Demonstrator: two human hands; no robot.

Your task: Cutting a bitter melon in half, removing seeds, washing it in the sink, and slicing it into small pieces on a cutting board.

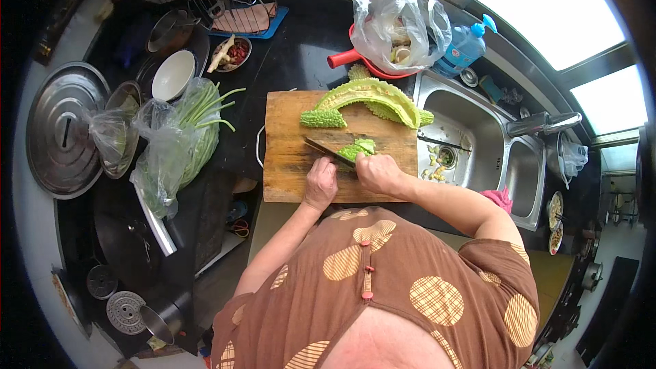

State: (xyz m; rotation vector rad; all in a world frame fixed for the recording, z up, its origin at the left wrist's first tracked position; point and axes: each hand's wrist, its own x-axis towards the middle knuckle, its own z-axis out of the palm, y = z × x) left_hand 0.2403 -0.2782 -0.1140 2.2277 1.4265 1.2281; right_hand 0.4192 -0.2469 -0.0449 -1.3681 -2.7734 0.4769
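Observation:
My right hand (380, 174) is closed around the handle end of a kitchen knife (328, 150) over a wooden cutting board (287, 179). The blade slants away to the far left. Just beyond it lie sliced pieces of bitter melon (359, 148). My left hand (322, 180) is beside the blade on its near side, fingers curled; whether anything is in them is hidden. Across the back of the board lies a hollowed bitter melon half (366, 92), its cut side showing. A shorter bitter melon piece (324, 118) sits at its left, and more bitter melon (382, 110) lies behind.
At right is a steel sink (471, 118) with peelings around its drain. A red-handled pan (344, 58) holding a plastic bag (400, 36) stands behind the board. Left are bagged long green beans (197, 138), a white bowl (173, 76) and a large metal lid (66, 130).

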